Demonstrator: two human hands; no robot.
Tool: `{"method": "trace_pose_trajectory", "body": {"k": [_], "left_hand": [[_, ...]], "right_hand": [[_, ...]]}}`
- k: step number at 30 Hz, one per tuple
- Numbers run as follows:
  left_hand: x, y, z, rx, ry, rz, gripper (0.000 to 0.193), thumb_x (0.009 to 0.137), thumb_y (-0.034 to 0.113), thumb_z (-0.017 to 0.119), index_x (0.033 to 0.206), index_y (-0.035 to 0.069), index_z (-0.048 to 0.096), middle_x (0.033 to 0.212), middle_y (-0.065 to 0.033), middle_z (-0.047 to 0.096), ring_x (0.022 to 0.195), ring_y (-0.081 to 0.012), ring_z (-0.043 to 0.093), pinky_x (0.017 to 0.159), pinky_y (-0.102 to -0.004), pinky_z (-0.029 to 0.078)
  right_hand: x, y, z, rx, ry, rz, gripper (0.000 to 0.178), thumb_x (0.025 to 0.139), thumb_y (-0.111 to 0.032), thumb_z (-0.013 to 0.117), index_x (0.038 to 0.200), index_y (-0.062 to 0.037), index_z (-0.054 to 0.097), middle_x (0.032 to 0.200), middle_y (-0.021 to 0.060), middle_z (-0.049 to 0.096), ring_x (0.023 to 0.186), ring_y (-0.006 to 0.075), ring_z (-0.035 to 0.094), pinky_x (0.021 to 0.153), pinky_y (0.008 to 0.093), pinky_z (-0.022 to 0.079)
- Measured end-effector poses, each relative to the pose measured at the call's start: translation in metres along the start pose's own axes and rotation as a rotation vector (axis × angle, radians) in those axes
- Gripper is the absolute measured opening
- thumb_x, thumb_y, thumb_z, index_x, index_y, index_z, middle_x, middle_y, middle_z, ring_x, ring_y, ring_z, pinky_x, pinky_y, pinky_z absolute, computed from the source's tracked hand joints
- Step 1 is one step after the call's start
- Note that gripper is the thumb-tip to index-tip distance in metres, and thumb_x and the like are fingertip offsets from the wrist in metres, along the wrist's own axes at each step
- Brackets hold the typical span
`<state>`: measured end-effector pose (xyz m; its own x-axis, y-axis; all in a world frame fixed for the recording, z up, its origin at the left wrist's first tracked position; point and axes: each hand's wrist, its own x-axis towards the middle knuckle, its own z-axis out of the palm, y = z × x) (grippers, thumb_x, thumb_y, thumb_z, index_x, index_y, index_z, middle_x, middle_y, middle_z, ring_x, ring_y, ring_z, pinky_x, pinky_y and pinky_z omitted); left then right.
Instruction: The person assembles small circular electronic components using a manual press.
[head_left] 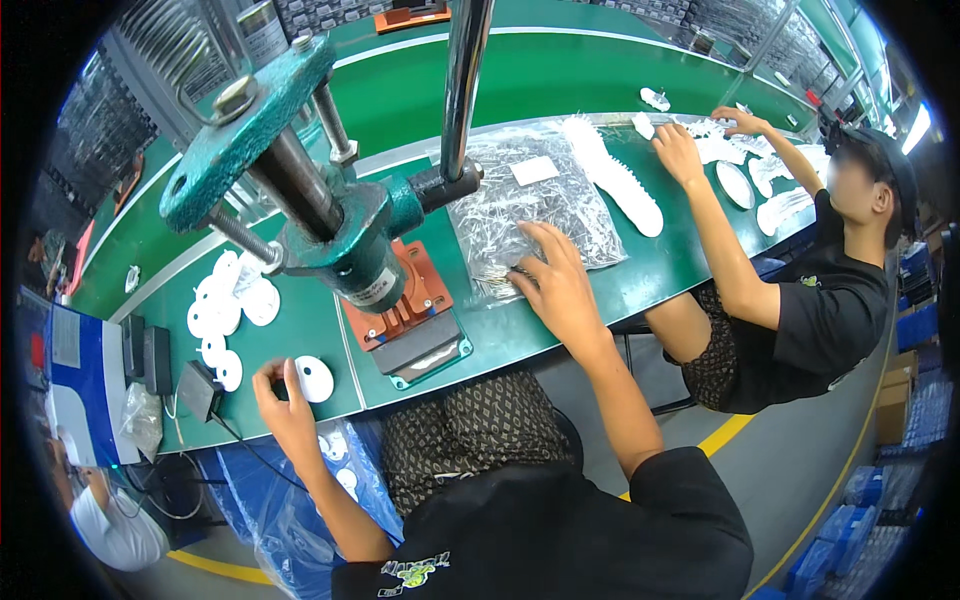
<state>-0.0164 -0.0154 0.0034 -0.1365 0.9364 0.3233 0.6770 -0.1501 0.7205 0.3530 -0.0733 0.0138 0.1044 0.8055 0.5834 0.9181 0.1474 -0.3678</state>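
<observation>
My left hand (287, 403) is at the bench's near edge, finger and thumb bent but apart. Just right of its thumb lies a white plastic disc (318, 382) with a small hole; whether they touch is unclear. My right hand (562, 290) reaches over a clear plastic bag (603, 245) of thin metal pins, fingers spread at a loose heap of pins (492, 277) by its near side. Between my hands stands a green hand press (355, 250) with a steel lever (465, 85). An orange fixture block (420, 290) sits below its ram, with nothing clearly visible in it.
More white discs (225, 300) lie in a group on the left of the green bench. A blue-and-white machine (85, 385) stands at the left end. White strip-like parts (612, 180) lie beyond the bag. A co-worker (800, 270) sits at right, handling white parts.
</observation>
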Motion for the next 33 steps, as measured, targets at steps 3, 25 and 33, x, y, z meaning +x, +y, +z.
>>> {"method": "trace_pose_trajectory", "body": {"k": [3,25,33], "left_hand": [[-0.006,-0.001,-0.003,-0.075,0.033,-0.008,0.039,0.093,0.016,0.067,0.125,-0.003,0.057,0.114,-0.0184,0.058,0.105,-0.0286,0.059,0.096,-0.0383,0.044],[-0.082,0.119,0.054,-0.247,-0.473,0.673,0.081,0.067,0.019,0.089,0.137,0.000,0.052,0.121,-0.0211,0.058,0.109,-0.0371,0.060,0.094,-0.0411,0.049],[-0.084,0.161,0.145,-0.267,-0.570,0.457,0.066,0.075,0.020,0.084,0.129,0.002,0.051,0.122,-0.0190,0.056,0.109,-0.0385,0.062,0.088,-0.0431,0.053]], "right_hand": [[0.003,-0.005,0.005,-0.012,0.012,0.003,0.013,0.079,-0.005,0.075,0.086,0.0015,0.067,0.134,0.0133,0.057,0.129,0.0352,0.049,0.106,0.0456,0.040],[-0.041,0.016,-0.007,1.847,0.209,0.780,0.015,0.101,-0.014,0.060,0.110,-0.0033,0.057,0.097,0.0093,0.064,0.079,0.0131,0.056,0.070,0.0271,0.046],[-0.049,0.006,-0.016,1.385,0.272,0.733,0.027,0.100,-0.010,0.060,0.122,0.0008,0.050,0.093,0.0108,0.064,0.075,0.0130,0.059,0.065,0.0266,0.048]]}}
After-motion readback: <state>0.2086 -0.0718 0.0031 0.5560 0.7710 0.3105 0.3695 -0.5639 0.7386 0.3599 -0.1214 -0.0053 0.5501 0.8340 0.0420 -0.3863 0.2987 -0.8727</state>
